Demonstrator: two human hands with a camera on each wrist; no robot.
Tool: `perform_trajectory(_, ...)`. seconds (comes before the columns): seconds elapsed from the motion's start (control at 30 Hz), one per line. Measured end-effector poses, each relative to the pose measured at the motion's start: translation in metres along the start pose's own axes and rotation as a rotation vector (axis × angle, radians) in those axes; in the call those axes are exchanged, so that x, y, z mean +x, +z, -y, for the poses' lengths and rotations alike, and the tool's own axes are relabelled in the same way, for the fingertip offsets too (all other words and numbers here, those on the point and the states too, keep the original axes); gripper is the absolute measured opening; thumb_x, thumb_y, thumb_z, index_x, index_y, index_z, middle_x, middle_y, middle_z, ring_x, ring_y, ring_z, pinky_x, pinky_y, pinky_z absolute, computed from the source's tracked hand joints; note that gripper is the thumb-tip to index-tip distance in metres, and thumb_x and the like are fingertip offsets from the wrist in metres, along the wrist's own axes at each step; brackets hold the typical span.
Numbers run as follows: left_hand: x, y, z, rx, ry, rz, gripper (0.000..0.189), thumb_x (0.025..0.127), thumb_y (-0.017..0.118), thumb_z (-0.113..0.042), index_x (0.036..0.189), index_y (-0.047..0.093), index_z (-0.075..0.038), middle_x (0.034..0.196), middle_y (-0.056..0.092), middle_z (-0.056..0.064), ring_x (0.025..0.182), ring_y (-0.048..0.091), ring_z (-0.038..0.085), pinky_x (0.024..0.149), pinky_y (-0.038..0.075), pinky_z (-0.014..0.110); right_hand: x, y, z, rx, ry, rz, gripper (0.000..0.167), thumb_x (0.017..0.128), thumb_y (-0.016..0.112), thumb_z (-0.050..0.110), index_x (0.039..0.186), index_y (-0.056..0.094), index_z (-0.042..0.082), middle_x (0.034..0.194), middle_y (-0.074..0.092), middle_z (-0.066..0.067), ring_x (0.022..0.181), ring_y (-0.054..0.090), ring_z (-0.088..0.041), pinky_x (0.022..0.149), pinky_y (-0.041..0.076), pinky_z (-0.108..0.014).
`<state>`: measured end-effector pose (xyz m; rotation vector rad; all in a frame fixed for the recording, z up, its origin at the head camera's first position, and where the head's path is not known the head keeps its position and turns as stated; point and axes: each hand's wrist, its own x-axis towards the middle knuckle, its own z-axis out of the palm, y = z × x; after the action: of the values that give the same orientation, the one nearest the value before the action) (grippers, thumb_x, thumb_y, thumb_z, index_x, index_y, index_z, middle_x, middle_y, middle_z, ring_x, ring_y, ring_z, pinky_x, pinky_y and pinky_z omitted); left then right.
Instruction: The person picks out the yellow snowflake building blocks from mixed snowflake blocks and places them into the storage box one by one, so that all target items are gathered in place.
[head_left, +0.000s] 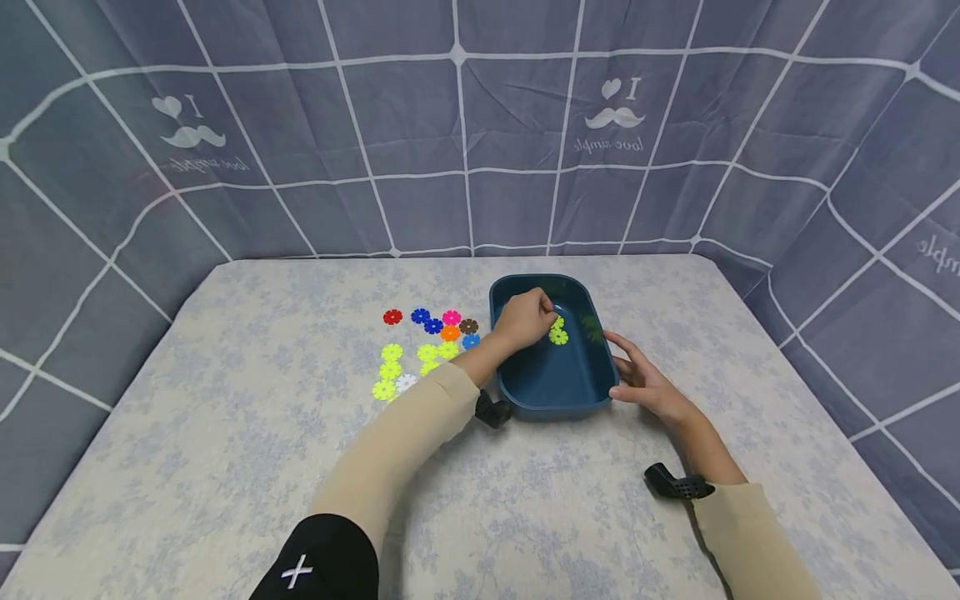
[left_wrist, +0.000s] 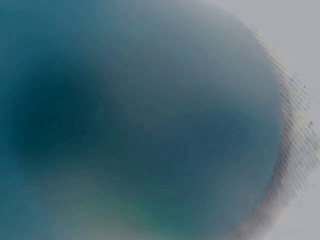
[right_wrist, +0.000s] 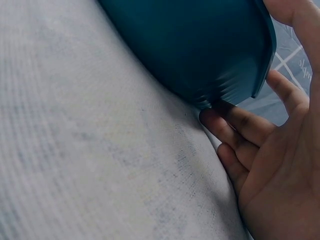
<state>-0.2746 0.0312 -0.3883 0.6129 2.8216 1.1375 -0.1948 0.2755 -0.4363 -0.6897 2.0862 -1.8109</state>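
Observation:
A dark teal plastic box (head_left: 558, 404) sits on the table with several yellow-green flower-shaped discs (head_left: 558, 337) on its floor. My left hand (head_left: 522, 321) reaches in over its left side, fingertips pinching at a yellow-green disc that they partly cover. The left wrist view is only a teal blur. At the box's right side rests my right hand (head_left: 648, 387). In the right wrist view, its fingers (right_wrist: 250, 127) touch the lower outer wall of the box (right_wrist: 200, 45), with the hand spread alongside.
Left of the box lie several loose discs: red (head_left: 392, 317), dark blue (head_left: 421, 316), pink (head_left: 452, 317), brown (head_left: 468, 326), orange (head_left: 449, 332), light blue (head_left: 471, 341), white (head_left: 405, 382) and yellow-green (head_left: 391, 370). My left forearm hides some. A grey-blue curtain (head_left: 510, 108) hangs behind the table (head_left: 225, 400).

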Motion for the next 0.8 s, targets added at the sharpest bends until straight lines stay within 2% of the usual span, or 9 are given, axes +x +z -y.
perform_trajectory(0.1, -0.006, -0.009, -0.001, -0.079, 0.019, -0.029, 0.013, 0.099, 0.059, -0.014, 0.105, 0.060, -0.003, 0.086, 0.063, 0.007, 0.072, 0.058, 0.017, 0.066, 0.046, 0.027, 0.000, 0.001, 0.001, -0.021, 0.021, -0.015, 0.084, 0.092, 0.062, 0.008, 0.157, 0.007, 0.013, 0.149, 0.023, -0.037, 0.125, 0.047, -0.014, 0.091, 0.047, -0.029)
perform_trajectory(0.2, -0.010, -0.016, -0.002, -0.122, 0.014, -0.024, 0.015, 0.098, 0.059, -0.015, 0.105, 0.060, -0.003, 0.086, 0.062, 0.006, 0.074, 0.059, 0.017, 0.067, 0.047, 0.027, -0.001, 0.001, 0.002, -0.038, 0.036, -0.024, 0.084, 0.092, 0.062, 0.009, 0.157, 0.008, 0.015, 0.150, 0.023, -0.036, 0.128, 0.044, -0.020, 0.091, 0.047, -0.027)
perform_trajectory(0.47, -0.021, -0.029, 0.000, -0.180, 0.003, 0.003, 0.015, 0.097, 0.062, -0.015, 0.105, 0.061, -0.003, 0.090, 0.062, 0.007, 0.078, 0.057, 0.019, 0.070, 0.047, 0.027, -0.002, 0.002, 0.003, -0.019, 0.023, -0.015, 0.084, 0.093, 0.060, 0.004, 0.157, 0.007, 0.013, 0.149, 0.022, -0.038, 0.120, 0.049, -0.004, 0.090, 0.048, -0.028)
perform_trajectory(0.67, -0.029, -0.043, 0.011, -0.233, -0.050, -0.007, 0.016, 0.097, 0.062, -0.015, 0.107, 0.061, -0.003, 0.093, 0.061, 0.008, 0.083, 0.057, 0.020, 0.072, 0.047, 0.029, -0.001, 0.003, 0.004, -0.015, 0.020, -0.008, 0.084, 0.093, 0.060, 0.005, 0.157, 0.006, 0.013, 0.149, 0.022, -0.039, 0.120, 0.049, -0.005, 0.090, 0.048, -0.028)
perform_trajectory(0.8, -0.035, -0.051, 0.018, -0.268, -0.063, -0.015, 0.017, 0.097, 0.061, -0.015, 0.108, 0.062, -0.002, 0.095, 0.061, 0.009, 0.084, 0.057, 0.020, 0.073, 0.047, 0.029, 0.000, 0.004, 0.005, -0.016, 0.019, -0.006, 0.084, 0.093, 0.060, 0.005, 0.157, 0.006, 0.013, 0.148, 0.022, -0.040, 0.119, 0.050, -0.004, 0.089, 0.048, -0.028)
